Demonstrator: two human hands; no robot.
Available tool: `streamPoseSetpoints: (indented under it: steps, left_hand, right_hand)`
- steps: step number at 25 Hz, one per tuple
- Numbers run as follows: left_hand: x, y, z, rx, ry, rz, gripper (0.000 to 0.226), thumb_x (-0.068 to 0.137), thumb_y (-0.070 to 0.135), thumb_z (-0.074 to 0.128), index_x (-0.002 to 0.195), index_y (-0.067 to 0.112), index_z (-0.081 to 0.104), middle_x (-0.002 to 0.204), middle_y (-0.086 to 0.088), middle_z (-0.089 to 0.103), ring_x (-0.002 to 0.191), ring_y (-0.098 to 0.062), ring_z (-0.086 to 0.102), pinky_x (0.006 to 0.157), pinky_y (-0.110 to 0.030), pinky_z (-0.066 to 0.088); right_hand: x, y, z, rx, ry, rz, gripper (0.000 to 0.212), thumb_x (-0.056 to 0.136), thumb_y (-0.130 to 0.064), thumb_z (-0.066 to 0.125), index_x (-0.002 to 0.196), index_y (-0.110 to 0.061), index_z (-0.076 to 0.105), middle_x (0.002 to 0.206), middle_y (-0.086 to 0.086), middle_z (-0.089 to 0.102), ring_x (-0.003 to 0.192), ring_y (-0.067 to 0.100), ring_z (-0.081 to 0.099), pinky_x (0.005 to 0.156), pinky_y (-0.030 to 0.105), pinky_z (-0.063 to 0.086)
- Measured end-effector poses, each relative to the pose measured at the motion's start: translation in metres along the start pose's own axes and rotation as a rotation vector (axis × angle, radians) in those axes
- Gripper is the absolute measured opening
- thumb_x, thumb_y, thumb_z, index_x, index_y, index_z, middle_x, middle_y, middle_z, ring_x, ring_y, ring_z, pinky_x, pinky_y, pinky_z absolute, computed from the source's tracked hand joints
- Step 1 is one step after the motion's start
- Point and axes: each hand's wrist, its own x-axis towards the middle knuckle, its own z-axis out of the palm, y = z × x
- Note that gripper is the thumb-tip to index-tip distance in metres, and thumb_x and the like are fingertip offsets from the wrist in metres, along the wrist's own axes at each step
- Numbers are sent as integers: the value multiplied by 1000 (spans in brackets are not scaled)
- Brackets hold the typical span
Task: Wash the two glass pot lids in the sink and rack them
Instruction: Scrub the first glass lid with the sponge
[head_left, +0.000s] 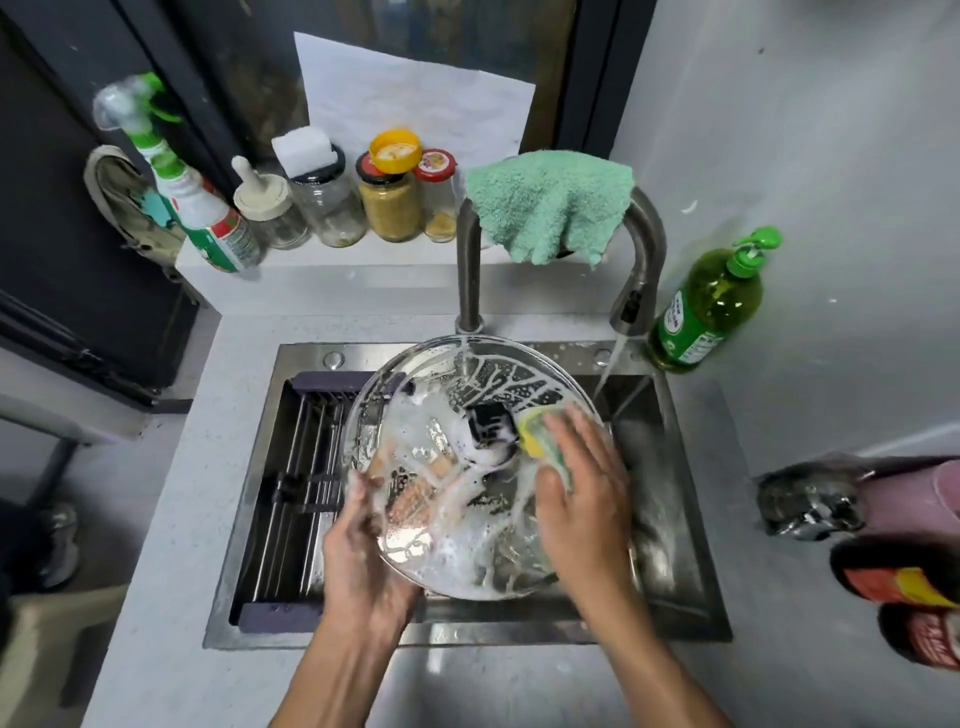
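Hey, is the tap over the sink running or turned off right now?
Running. A stream of water falls from the faucet spout into the sink, right of the soapy glass lid.

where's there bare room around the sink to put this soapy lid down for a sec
Bare counter lies left of the sink, beside the rack, and in front of it between the forearms. The strip right of the sink, below the green soap bottle, is also free. The back ledge is crowded with jars and a spray bottle; bottles crowd the far right edge.
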Motion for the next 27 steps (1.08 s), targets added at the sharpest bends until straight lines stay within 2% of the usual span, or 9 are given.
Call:
streamPoseSetpoints:
  steps: [3, 6, 7, 10, 13, 16, 18, 21, 27]
  left_hand:
    - [-1, 9, 1, 111, -21, 32, 57, 93, 57, 50, 137, 22, 60, 135, -22, 62, 117, -46, 63, 90, -70, 48]
    - [0, 15, 12, 129, -58, 0, 48, 96, 51, 47, 125, 19, 69, 120, -23, 70, 100, -43, 72, 69, -52, 62]
    - [-1, 17, 14, 129, -71, -10, 48, 96, 49, 46, 125, 18, 69, 116, -23, 72, 94, -41, 74, 65, -46, 62]
    - [-4, 20, 17, 182, -122, -2, 45, 95, 49, 45, 128, 27, 67, 124, -15, 71, 104, -43, 70, 73, -51, 60]
    - [-7, 10, 22, 221, -196, -18, 46, 91, 50, 53, 133, 33, 63, 133, -5, 67, 116, -45, 65, 83, -58, 57]
    - [-5, 3, 29, 298, -174, -4, 50, 89, 53, 53, 135, 36, 62, 143, -8, 60, 125, -42, 60, 96, -64, 50]
    - [-3, 2, 33, 329, -182, 10, 47, 92, 51, 47, 136, 39, 59, 142, -7, 61, 126, -42, 58, 99, -65, 48]
    - [-3, 4, 31, 305, -197, 21, 45, 97, 49, 44, 139, 39, 56, 132, -3, 68, 120, -45, 63, 91, -57, 56]
    - [-5, -1, 30, 329, -175, 0, 56, 86, 55, 58, 139, 37, 57, 142, -17, 58, 108, -52, 66, 97, -58, 52]
  right_hand:
    - [-2, 7, -11, 14, -23, 22, 53, 101, -29, 42, 153, -33, 34, 165, -12, 16, 152, 13, 16, 120, 47, 29]
    - [3, 8, -18, 203, -68, 54, 55, 100, -19, 47, 146, -46, 38, 164, -20, 18, 128, -3, 50, 90, 31, 58]
    - [8, 7, -21, 266, -79, 112, 56, 100, -15, 49, 144, -48, 39, 162, -21, 20, 117, -13, 52, 76, 20, 58]
    - [33, 8, -40, 371, -159, 25, 54, 101, -16, 51, 143, -49, 44, 155, -29, 32, 119, -22, 46, 81, 1, 45]
    - [65, -1, -56, 379, -236, 34, 46, 102, -24, 50, 136, -56, 45, 139, -34, 50, 88, 2, 65, 68, 24, 57]
    - [85, -16, -53, 275, -416, -76, 45, 102, -29, 46, 139, -55, 40, 158, -30, 24, 126, -21, 39, 92, 10, 47]
    - [89, -18, -45, 198, -482, -108, 48, 103, -29, 44, 142, -56, 35, 159, -32, 11, 141, -10, 25, 110, 30, 37]
    - [88, -24, -39, 54, -468, -134, 53, 105, -31, 37, 148, -59, 22, 160, -34, -3, 148, 0, 15, 118, 53, 21]
    - [88, -48, -18, -139, -508, -196, 65, 104, -31, 35, 148, -62, -1, 158, -27, -21, 153, 19, 3, 117, 51, 10]
